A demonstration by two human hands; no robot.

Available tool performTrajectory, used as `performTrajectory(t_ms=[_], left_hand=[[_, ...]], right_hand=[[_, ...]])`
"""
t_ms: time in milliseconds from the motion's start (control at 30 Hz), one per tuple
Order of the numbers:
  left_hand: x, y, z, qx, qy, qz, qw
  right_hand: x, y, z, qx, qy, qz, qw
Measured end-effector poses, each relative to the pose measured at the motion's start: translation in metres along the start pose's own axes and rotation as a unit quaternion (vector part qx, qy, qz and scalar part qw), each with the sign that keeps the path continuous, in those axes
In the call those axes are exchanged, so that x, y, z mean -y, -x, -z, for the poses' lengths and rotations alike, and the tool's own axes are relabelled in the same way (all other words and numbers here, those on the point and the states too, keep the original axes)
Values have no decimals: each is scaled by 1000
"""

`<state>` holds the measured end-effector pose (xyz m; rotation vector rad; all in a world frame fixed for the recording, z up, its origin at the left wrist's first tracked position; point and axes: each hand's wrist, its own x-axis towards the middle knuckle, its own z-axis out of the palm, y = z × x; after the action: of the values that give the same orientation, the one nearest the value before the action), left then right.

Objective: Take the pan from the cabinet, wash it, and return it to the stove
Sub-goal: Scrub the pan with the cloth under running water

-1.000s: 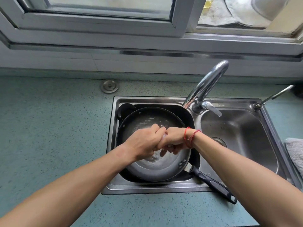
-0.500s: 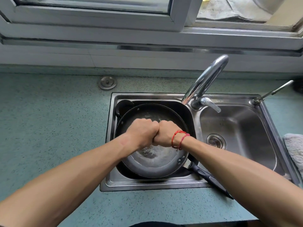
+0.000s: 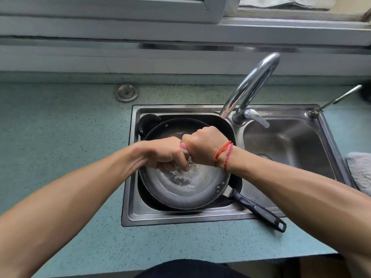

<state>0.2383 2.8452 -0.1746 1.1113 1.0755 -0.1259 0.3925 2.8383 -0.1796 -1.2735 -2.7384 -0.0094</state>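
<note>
A dark frying pan [image 3: 186,191] lies in the left basin of the steel sink [image 3: 180,219], with its black handle [image 3: 259,211] sticking out over the front rim to the right. Water pools and splashes in the pan's middle. My left hand [image 3: 166,153] and my right hand [image 3: 202,145] are clenched fist to fist above the pan. Between them they grip a small pink cloth [image 3: 183,147], of which only a sliver shows. Water drips from it into the pan. Red strings circle my right wrist.
The chrome faucet [image 3: 251,85] arches over the divider, its spout above the pan's far edge. The right basin [image 3: 285,143] holds nothing. A grey cloth [image 3: 359,171] lies at the right edge. A round metal cap [image 3: 126,92] sits on the teal counter.
My fists have twisted against each other: the left hand turned downward and the right rose. The pink cloth now shows between them and water falls into the pan.
</note>
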Motion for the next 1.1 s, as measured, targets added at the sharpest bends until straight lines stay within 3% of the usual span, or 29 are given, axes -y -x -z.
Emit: performTrajectory(t_ms=[367,667,867,1100], left_hand=[[16,-4,-11,-72,33,-31,996],[30,2,-19,-157,6,-87,984],[36,2,-27,-197,-50,-126,971],[35,8,-32,-225,-67,-134,963]], right_hand=[[5,8,-7,24,-46,-45,998],[18,23,-9,56,-201,-121,970],[23,30,-12,107,-128,-140,976],[23,35,-11,60,-216,-154,962]])
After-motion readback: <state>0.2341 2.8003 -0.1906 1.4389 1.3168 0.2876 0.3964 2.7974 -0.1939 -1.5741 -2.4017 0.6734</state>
